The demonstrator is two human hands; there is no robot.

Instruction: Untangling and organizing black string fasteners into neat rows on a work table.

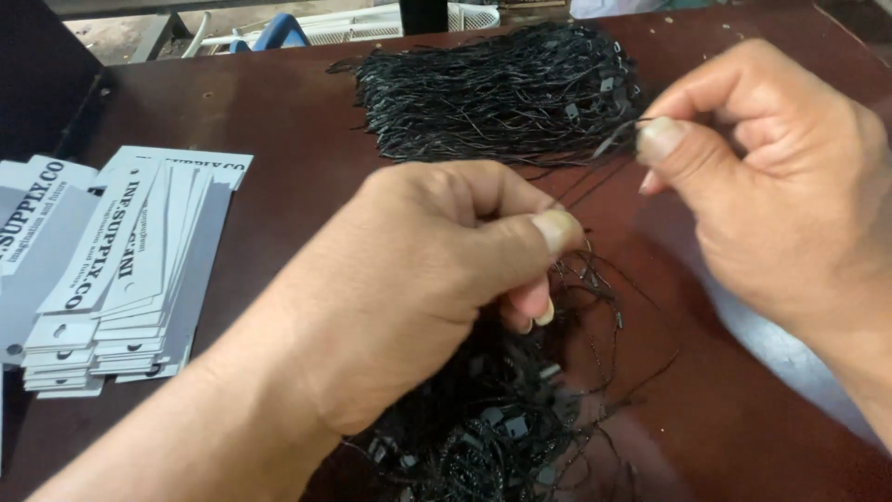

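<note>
My left hand is in the middle of the view, fingers pinched on a bunch of thin black strings with small plastic ends. My right hand is at the right, thumb and finger pinched on one black string that runs tight between both hands. Below my left hand lies a loose tangle of black strings on the dark brown table.
A big flat bundle of black strings lies at the far middle of the table. A fanned stack of white paper tags with punched holes lies at the left. Beyond the far edge are white and blue objects.
</note>
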